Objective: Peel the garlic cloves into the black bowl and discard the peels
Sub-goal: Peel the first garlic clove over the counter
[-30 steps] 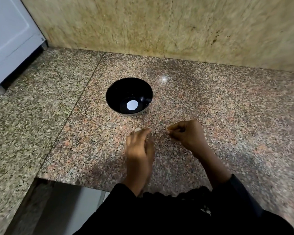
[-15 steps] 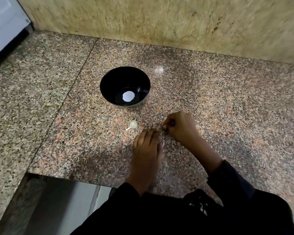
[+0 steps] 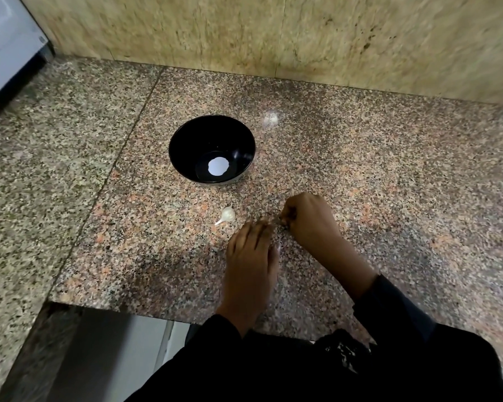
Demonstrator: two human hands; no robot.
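**A:** How are your hands sitting right now?

**B:** Your left hand lies low over the granite counter, back of the hand up, fingers stretched forward and close together. The fingertips meet your right hand at a blurred spot, so you can't tell whether they have hold of anything. Your right hand is curled, knuckles up, thumb and fingers pinched together at its left side. Something small and pale shows at that pinch, but it is too blurred to name.

**A:** And the garlic?

**B:** One garlic clove, skin and tail on, lies on the counter just ahead and left of your left fingertips, not touching them. The black bowl stands further out, ahead and left of both hands, well apart from the clove. A round white patch shows at its bottom; whether that is a glare or a thing, you can't tell.

**A:** What room is there around you?

**B:** Right of your right hand the counter runs wide and bare. Ahead, past the bowl, it ends at the tiled wall. A seam in the stone runs left of the bowl. Behind your left wrist the counter edge drops off, close to your dark sleeves. Far left, a white appliance stands at the corner.
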